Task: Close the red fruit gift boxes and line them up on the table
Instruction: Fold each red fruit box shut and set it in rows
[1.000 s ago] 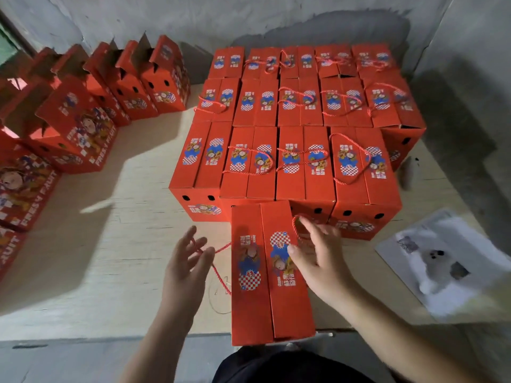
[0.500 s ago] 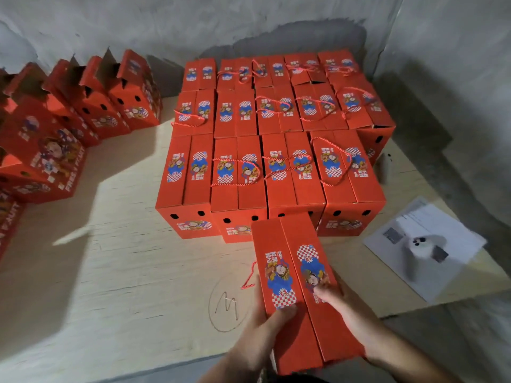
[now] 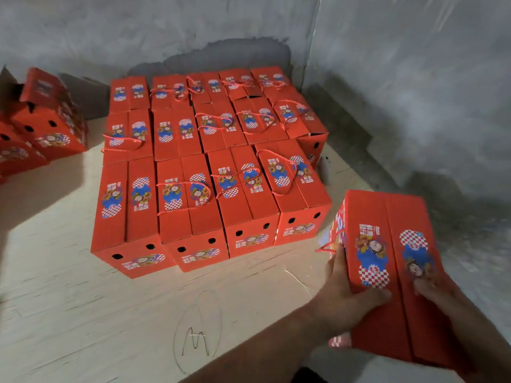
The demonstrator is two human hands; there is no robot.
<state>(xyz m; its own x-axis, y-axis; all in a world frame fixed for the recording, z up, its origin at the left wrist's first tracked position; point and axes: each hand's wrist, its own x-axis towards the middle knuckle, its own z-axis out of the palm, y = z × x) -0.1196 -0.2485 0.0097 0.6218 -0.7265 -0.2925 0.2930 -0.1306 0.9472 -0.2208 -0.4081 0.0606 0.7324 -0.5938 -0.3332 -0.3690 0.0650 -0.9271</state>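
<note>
I hold one closed red gift box (image 3: 392,261) up at the right, beyond the table's right edge. My left hand (image 3: 345,288) grips its left side, thumb on the top flap. My right hand (image 3: 442,302) grips its near right part, fingers over the top. A red cord hangs from the box's left side. Several closed red boxes (image 3: 210,172) stand packed in rows on the wooden table (image 3: 69,313), reaching back to the wall.
Open red boxes (image 3: 47,125) with raised flaps stand at the far left of the table. A pencil oval with an M (image 3: 197,333) is drawn on the near tabletop. Grey concrete walls close the back and right; the floor lies right of the table.
Both hands have carried the closed box from the table's front middle to the right, past the table edge. The view has swung right, so the white paper is out of sight.
</note>
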